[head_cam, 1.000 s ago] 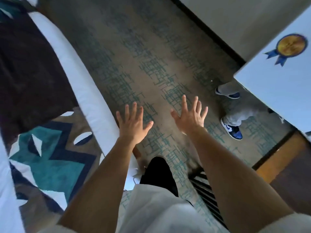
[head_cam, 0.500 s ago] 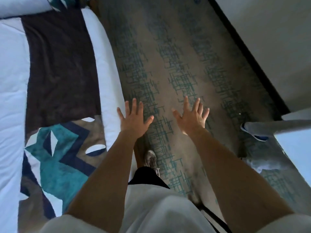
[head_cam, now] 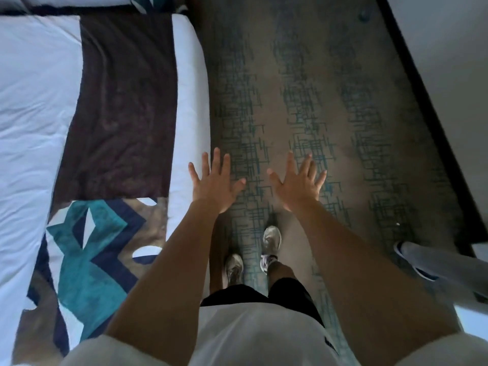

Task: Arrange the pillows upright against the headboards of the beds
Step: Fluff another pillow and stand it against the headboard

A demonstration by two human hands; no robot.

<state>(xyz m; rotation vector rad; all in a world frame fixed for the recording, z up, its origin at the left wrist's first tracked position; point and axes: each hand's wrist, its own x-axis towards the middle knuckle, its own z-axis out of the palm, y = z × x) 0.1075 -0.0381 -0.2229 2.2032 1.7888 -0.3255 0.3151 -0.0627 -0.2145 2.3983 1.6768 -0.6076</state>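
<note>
Reaching forward with straight arms, the left hand (head_cam: pixel 215 186) and the right hand (head_cam: pixel 297 187) are both released: palms down, fingers straight and spread, nothing held in either. The two hands are level with each other and a little apart. The right one is over the carpet (head_cam: pixel 330 101), and the left one's little finger overlaps the white edge of the bed (head_cam: pixel 190 101). Whether it touches that edge cannot be told.

Where the pillows lie relative to the hands, and which way their long sides run, cannot be told from this view. A teal patterned scrap (head_cam: pixel 144 2) at the top edge, beyond the bed's far corner, is cut off too short to name.

One bed shows in full width, to the left of the hands. One dark brown runner (head_cam: pixel 124 107) lies along it, its long side parallel to the near edge and ending in a teal, navy and white patterned section (head_cam: pixel 87 260). Below the hands stand the person's two shoes (head_cam: pixel 234 268), toes pointing forward on the carpet. At the right edge are another person's grey trouser leg (head_cam: pixel 449 270) and one blue and white shoe (head_cam: pixel 404 253). A dark baseboard (head_cam: pixel 422 107) runs beside a pale wall (head_cam: pixel 449 62).
</note>
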